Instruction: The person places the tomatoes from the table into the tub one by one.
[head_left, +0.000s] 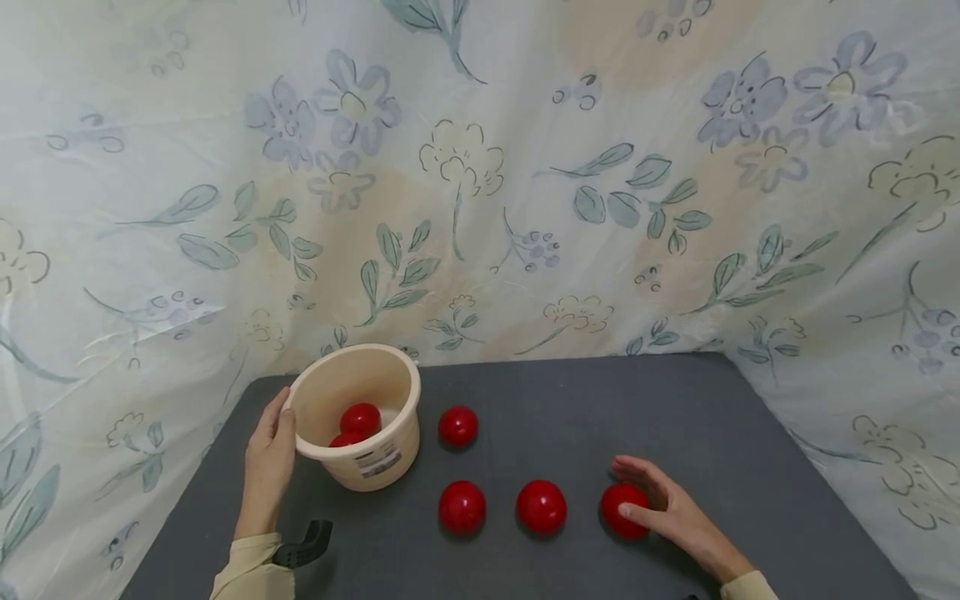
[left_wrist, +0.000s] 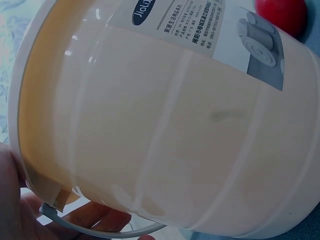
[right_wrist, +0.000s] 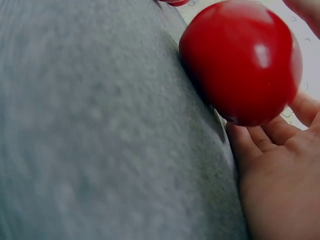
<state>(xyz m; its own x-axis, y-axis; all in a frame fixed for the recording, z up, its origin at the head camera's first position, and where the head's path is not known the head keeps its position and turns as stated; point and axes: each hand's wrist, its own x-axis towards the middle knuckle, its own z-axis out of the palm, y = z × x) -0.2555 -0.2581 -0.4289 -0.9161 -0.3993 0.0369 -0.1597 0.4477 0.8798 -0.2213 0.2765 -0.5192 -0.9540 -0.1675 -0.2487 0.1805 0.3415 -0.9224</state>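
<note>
Your left hand (head_left: 270,462) grips the near-left rim of the cream bucket (head_left: 382,467), thumb on the outside and fingers hooked over the edge; in the left wrist view the fingers (left_wrist: 95,217) show under the rim beside the thin handle (left_wrist: 100,231). The bucket stands on the grey mat (head_left: 712,433), tipped a little toward you, with two red balls (head_left: 360,419) lying inside it and a printed label (head_left: 378,461) on its near wall. Your right hand (head_left: 671,512) lies well to the right of the bucket, curled round the rightmost red ball (head_left: 622,508), thumb in front of it and fingers arched over its far side; the right wrist view shows that ball (right_wrist: 240,60) resting on the mat and touching your fingers (right_wrist: 272,131). Between that ball and the bucket lie two more red balls in the same row, the middle ball (head_left: 542,506) and the left ball (head_left: 462,507). A fourth loose ball (head_left: 458,426) sits just right of the bucket. A flowered cloth (head_left: 525,167) hangs behind the bucket.
</note>
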